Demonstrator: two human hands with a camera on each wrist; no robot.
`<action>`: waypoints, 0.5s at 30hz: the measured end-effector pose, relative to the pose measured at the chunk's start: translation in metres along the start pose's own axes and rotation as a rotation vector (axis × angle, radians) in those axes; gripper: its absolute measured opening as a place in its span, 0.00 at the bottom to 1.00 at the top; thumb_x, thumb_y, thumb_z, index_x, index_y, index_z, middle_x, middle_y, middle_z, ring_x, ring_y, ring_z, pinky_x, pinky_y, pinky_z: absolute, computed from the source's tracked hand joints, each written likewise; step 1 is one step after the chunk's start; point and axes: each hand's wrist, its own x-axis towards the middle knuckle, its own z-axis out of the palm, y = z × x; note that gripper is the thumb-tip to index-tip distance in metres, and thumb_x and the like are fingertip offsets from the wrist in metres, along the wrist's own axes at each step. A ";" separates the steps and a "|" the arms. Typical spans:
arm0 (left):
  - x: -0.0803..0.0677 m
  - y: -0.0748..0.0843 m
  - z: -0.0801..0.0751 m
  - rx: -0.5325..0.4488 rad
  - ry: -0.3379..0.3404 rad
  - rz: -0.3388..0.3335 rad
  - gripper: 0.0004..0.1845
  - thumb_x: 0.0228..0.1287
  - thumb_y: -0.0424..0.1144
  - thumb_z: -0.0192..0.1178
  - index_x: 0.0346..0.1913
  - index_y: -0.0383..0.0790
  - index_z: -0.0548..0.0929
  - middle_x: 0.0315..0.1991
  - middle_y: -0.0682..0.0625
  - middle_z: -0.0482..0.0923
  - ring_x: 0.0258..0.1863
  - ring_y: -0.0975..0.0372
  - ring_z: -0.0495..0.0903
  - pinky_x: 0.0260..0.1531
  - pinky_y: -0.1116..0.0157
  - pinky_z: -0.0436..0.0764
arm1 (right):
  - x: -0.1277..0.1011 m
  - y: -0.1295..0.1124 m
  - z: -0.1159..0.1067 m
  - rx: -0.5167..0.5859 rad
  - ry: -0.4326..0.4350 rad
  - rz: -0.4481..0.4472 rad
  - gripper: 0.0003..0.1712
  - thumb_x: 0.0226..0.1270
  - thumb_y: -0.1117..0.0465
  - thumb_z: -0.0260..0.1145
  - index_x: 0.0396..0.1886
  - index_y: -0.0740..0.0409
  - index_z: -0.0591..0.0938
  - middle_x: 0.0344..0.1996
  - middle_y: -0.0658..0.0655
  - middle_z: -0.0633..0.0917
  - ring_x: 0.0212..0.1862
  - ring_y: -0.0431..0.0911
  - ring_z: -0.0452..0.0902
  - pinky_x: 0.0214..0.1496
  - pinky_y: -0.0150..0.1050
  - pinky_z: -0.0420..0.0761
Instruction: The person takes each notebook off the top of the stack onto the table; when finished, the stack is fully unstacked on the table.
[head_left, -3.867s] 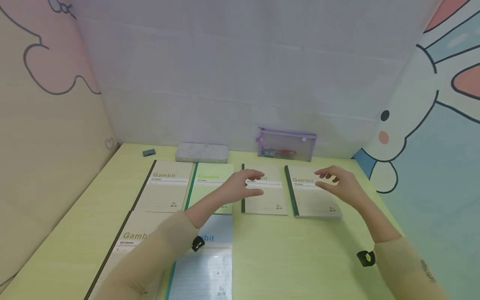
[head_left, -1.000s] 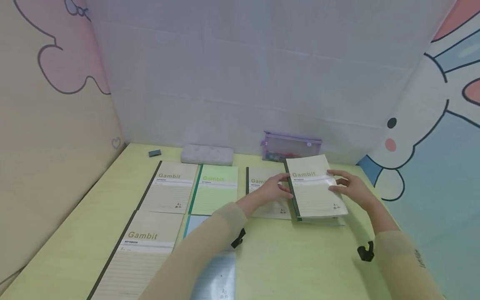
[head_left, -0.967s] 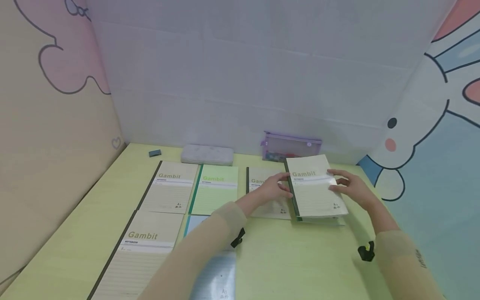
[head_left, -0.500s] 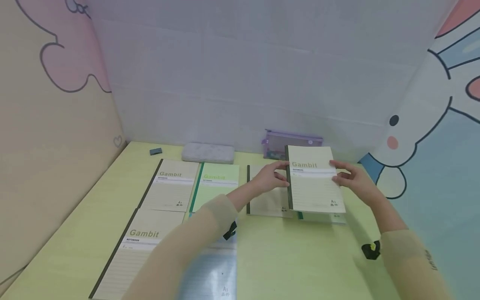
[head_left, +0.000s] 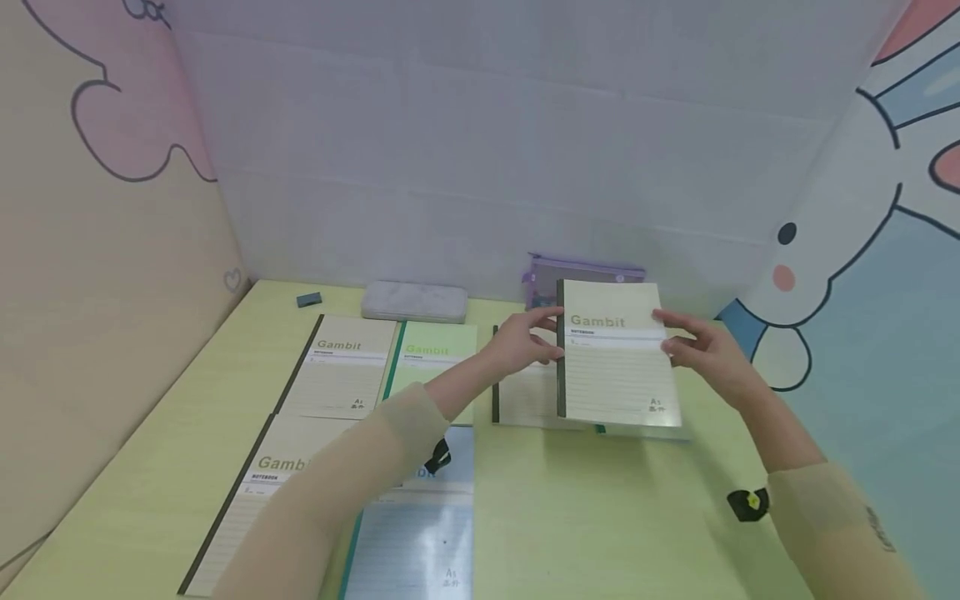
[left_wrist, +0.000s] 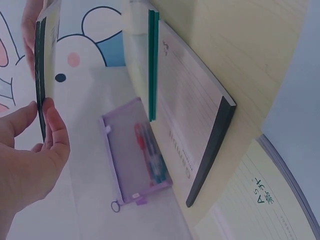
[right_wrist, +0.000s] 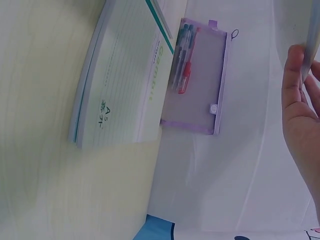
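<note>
A cream Gambit notebook (head_left: pixel 618 375) with a black spine is held up above the table, its cover facing me. My left hand (head_left: pixel 517 343) pinches the spine edge, thumb on one side and fingers on the other, as the left wrist view also shows. The opposite edge is pinched by my right hand (head_left: pixel 708 354). Below it lies a pale green notebook (right_wrist: pixel 125 80) with a green spine, on top of at least one other. Another cream notebook (left_wrist: pixel 190 100) with a black spine lies flat beside that stack, partly hidden in the head view by the raised one and my left hand.
On the left lie two cream notebooks (head_left: pixel 337 379), a green one (head_left: pixel 438 342) and a blue one (head_left: pixel 420 542), partly covered by my left sleeve. Along the back wall are a grey case (head_left: pixel 414 302), a purple mesh pouch (right_wrist: pixel 197 80) with pens and a small dark block (head_left: pixel 308 299).
Both hands came to the top cream notebook on the right stack, gripped its two edges and lifted it. It is now higher and slightly left, uncovering a green notebook beneath.
</note>
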 end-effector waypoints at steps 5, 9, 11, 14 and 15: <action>-0.010 0.006 -0.009 -0.048 -0.013 -0.006 0.37 0.57 0.30 0.65 0.69 0.51 0.64 0.57 0.43 0.72 0.32 0.56 0.84 0.36 0.63 0.84 | -0.003 -0.012 0.006 -0.006 -0.027 -0.047 0.28 0.69 0.62 0.59 0.68 0.59 0.67 0.61 0.50 0.72 0.41 0.37 0.81 0.38 0.33 0.83; -0.019 0.008 -0.015 -0.098 -0.037 -0.006 0.38 0.57 0.28 0.65 0.69 0.51 0.64 0.54 0.43 0.73 0.32 0.52 0.85 0.33 0.62 0.85 | -0.008 -0.018 0.009 -0.008 -0.066 -0.045 0.29 0.68 0.63 0.61 0.68 0.60 0.67 0.58 0.45 0.73 0.36 0.42 0.81 0.35 0.35 0.83; -0.024 0.010 -0.018 -0.114 -0.046 -0.010 0.39 0.57 0.27 0.65 0.69 0.52 0.64 0.52 0.43 0.73 0.33 0.51 0.85 0.32 0.61 0.85 | -0.011 -0.020 0.011 -0.011 -0.086 -0.039 0.30 0.67 0.63 0.61 0.69 0.59 0.66 0.58 0.44 0.73 0.35 0.43 0.81 0.35 0.35 0.83; -0.034 0.011 -0.020 -0.124 -0.058 -0.023 0.39 0.56 0.26 0.64 0.69 0.53 0.64 0.50 0.44 0.74 0.32 0.51 0.85 0.32 0.60 0.85 | -0.017 -0.023 0.015 -0.024 -0.105 -0.023 0.32 0.67 0.62 0.62 0.69 0.57 0.66 0.58 0.44 0.72 0.34 0.45 0.81 0.35 0.35 0.83; -0.037 0.011 -0.021 -0.124 -0.061 -0.029 0.38 0.56 0.26 0.64 0.69 0.53 0.65 0.50 0.44 0.74 0.32 0.51 0.85 0.32 0.60 0.85 | -0.019 -0.023 0.017 -0.033 -0.113 -0.022 0.32 0.67 0.62 0.62 0.70 0.57 0.65 0.59 0.46 0.72 0.34 0.45 0.81 0.35 0.35 0.83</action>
